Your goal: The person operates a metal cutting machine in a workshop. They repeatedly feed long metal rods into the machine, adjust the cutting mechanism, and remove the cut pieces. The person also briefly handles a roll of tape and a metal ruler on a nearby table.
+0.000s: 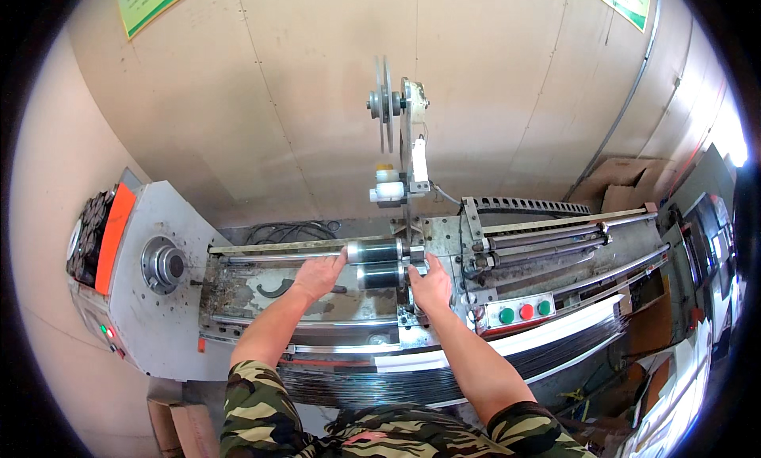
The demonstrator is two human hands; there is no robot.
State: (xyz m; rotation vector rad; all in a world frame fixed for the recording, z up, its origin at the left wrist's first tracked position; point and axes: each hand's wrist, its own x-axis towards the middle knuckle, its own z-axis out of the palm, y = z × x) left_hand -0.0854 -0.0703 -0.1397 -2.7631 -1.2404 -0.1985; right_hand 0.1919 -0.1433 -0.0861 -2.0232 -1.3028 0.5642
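Two shiny metal rollers with dark middles, an upper roller (374, 252) and a lower roller (380, 276), lie side by side against the machine's carriage plate. My left hand (319, 274) reaches over the bed, its fingers closed against the left end of the upper roller. At the right ends of the rollers is my right hand (432, 287), beside a small metal fitting (418, 254). Its thumb and forefinger are bent around that spot, and the part inside its grip is hidden. A dark hook spanner (275, 288) rests on the bed below my left wrist.
A grey headstock with a round chuck (163, 264) stands at the left. An upright arm (408, 149) bearing a disc reel rises behind the carriage. At right are a box with green and red buttons (526, 310) and long rods. Long thin strips (357, 387) lie close to my body.
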